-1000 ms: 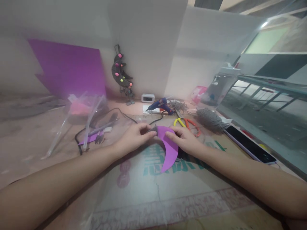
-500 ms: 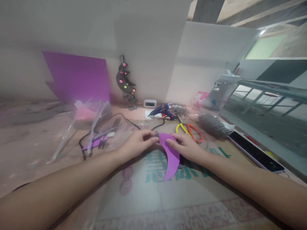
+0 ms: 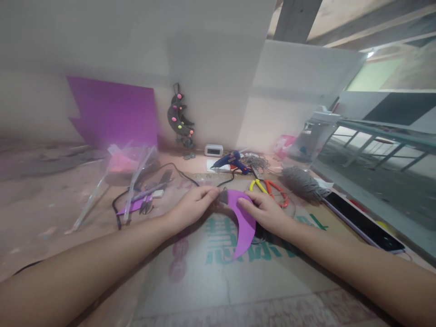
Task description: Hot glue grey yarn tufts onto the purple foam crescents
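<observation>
The purple crescent [image 3: 245, 222] hangs between both of my hands, just above the printed cardboard [image 3: 190, 290], and I read everything from how it lies. Its long axis runs from a blunt upper end on the left, over a rounded back on the right, down to a sharp point aimed toward me; the hollow of the curve faces left.

My right hand [image 3: 269, 211] is the one on its body: thumb in front, fingers behind, gripping the upper part of the rounded back. From that hand the crescent extends left and down, the lower point free.

My left hand [image 3: 195, 204] is nearer the upper end, which is wrapped in grey yarn [image 3: 223, 195]. Thumb and forefinger are drawn together just at the wrap; I take them to be pinching a strand, though it is too small for me to be sure.

Beyond the right hand sits a tool with yellow and orange handles [image 3: 269, 187], and behind the crescent lies a blue glue gun [image 3: 229, 160].
</observation>
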`<state>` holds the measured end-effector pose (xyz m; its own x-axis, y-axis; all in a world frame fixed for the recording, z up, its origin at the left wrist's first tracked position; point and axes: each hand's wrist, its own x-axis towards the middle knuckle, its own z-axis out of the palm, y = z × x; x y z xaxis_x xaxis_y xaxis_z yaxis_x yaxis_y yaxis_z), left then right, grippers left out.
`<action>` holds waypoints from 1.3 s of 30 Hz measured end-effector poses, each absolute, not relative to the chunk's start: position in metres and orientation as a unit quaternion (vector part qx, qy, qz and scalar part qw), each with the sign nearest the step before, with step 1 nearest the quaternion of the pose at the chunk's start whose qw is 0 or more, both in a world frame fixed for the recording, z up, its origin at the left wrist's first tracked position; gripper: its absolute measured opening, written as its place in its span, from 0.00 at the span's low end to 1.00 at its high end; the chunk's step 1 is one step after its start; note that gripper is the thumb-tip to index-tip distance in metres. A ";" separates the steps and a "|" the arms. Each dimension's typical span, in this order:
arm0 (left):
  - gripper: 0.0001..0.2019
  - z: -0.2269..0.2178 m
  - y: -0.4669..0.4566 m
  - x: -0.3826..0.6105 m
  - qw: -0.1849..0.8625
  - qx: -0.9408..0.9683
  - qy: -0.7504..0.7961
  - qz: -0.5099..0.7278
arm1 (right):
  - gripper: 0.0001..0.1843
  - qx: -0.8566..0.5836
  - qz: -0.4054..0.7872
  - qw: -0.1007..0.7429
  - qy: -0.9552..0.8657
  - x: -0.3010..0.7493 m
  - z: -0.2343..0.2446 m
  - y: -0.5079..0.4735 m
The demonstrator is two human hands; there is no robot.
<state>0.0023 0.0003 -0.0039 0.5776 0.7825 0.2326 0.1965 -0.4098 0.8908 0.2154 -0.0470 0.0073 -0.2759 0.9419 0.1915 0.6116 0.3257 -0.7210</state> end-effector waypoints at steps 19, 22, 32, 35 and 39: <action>0.19 -0.007 0.001 0.001 0.397 0.761 0.344 0.381 | 0.21 -0.529 0.281 0.340 -0.724 0.216 0.009 -0.045; 0.16 -0.006 0.000 0.002 0.395 0.760 0.350 0.379 | 0.20 -0.526 0.287 0.343 -0.724 0.216 0.008 -0.044; 0.16 0.005 -0.005 0.001 0.317 0.815 0.368 0.318 | 0.21 -0.531 0.257 0.337 -0.734 0.216 0.009 -0.045; 0.18 0.003 -0.003 0.001 0.313 0.822 0.353 0.318 | 0.20 -0.533 0.248 0.334 -0.737 0.216 0.009 -0.044; 0.19 0.002 -0.003 0.001 0.320 0.822 0.342 0.323 | 0.20 -0.529 0.244 0.333 -0.741 0.216 0.008 -0.044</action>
<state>0.0009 -0.0030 0.0025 0.5573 0.7694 0.3122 0.3564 -0.5613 0.7470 0.2162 -0.0438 0.0081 -0.2178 0.9474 0.2347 0.6220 0.3200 -0.7146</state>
